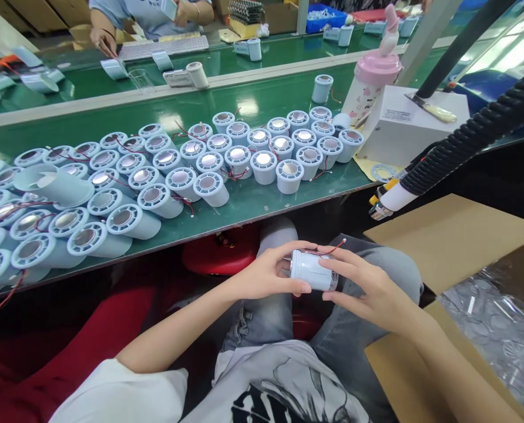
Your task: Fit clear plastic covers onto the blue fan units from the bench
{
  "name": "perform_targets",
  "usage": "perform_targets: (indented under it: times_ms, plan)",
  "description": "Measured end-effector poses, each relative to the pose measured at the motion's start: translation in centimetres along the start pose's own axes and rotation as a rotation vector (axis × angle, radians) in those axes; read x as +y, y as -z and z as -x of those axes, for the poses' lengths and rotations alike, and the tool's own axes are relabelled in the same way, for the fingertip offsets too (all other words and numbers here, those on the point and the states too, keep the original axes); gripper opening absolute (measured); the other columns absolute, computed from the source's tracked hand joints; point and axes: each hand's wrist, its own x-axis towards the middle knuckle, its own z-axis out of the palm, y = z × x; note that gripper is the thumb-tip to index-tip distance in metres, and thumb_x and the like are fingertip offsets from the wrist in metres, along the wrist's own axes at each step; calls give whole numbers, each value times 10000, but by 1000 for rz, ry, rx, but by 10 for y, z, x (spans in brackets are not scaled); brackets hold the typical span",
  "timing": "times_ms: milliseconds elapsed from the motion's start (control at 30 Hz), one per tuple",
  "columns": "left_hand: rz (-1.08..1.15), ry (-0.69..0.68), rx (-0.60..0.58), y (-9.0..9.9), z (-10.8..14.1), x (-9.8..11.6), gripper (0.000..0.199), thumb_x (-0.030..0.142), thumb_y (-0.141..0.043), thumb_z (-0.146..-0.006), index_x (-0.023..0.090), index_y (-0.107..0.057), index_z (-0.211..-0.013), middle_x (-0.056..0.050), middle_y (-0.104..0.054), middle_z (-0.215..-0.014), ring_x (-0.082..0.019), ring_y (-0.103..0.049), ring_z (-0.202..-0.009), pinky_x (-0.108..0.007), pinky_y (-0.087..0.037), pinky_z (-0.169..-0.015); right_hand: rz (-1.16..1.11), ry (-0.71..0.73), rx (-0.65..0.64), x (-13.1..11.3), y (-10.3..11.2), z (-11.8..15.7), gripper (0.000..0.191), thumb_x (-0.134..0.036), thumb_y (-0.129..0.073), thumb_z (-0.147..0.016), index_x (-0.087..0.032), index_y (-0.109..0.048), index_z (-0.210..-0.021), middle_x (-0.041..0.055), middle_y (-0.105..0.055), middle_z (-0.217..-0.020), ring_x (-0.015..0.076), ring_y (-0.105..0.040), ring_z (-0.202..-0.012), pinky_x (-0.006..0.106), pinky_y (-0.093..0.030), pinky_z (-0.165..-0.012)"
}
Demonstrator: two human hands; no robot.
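Above my lap, both hands hold one light blue cylindrical housing (311, 270) lying on its side. My left hand (273, 273) is wrapped round its left end, thumb below and fingers above. My right hand (361, 282) grips the right end, where a clear plastic rim shows. A thin red wire with a white plug runs over the top of the housing toward the upper right. Many similar blue housings (238, 155) with round metallic centres and red wires stand in rows on the green bench (244, 211).
An open cardboard box (456, 235) with clear plastic parts (495, 329) is at the lower right. A black hose with a metal tip (380, 210) hangs beside a grey metal unit (412, 126). Next to that unit stands a pink-lidded cup (372, 82). Another person works across the bench.
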Motion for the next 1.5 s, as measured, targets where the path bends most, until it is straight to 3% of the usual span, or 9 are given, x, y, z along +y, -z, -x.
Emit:
perform_targets:
  times_ms: [167,400,600,767,933,1100,1500]
  plan:
    - [-67,-34,-20,1,2,4,684,235,-769,-720,276,-471,-1334,-100,-499,-1374,-239,-578,-1145,-355,-522,-899,-49,-32,33,1,1,1,362,-227,-668,-848,-259,-541,-1185,112,-559,-1302,253,-604,-1138,337,-558,-889]
    - [-326,-178,-20,2,7,14,770,201,-806,-668,285,-484,-1361,-85,-529,-1376,-244,-528,-1239,-342,-475,-997,-424,-279,12,-1,2,5,448,-251,-742,-793,-333,-531,-1180,5,-617,-1176,203,-653,-1035,284,-586,-846]
    - [-422,-250,-24,1,7,16,768,227,-794,-687,283,-464,-1379,-93,-516,-1394,-245,-488,-1280,-343,-471,-1003,-647,-390,-11,-8,6,0,395,-253,-723,-815,-327,-544,-1159,18,-583,-1172,194,-605,-1062,293,-578,-842]
    - [-471,-274,-37,2,7,16,759,244,-793,-690,283,-469,-1375,-93,-505,-1406,-253,-457,-1311,-367,-441,-1041,-806,-499,-36,-9,7,-1,359,-295,-698,-838,-274,-520,-1149,55,-597,-1101,190,-614,-938,303,-567,-755]
    - [-498,-293,-49,3,8,16,749,245,-789,-695,273,-472,-1374,-97,-503,-1410,-255,-453,-1314,-394,-390,-1085,-942,-629,-54,-7,4,1,345,-353,-683,-849,-256,-500,-1125,22,-639,-951,144,-618,-789,247,-516,-676]
    - [-509,-314,-64,3,8,16,750,239,-788,-698,286,-468,-1374,-89,-502,-1410,-245,-451,-1315,-388,-379,-1091,-1054,-721,-56,-8,0,0,326,-435,-627,-873,-229,-479,-1078,10,-653,-879,133,-642,-650,263,-546,-616]
    - [-482,-379,-89,3,8,13,773,199,-796,-684,314,-466,-1373,-80,-482,-1429,-243,-430,-1334,-389,-371,-1103,-1156,-897,-28,-17,-9,-8,447,-634,-538,-832,-190,-497,-857,-18,-606,-534,124,-595,-427,163,-445,-368]
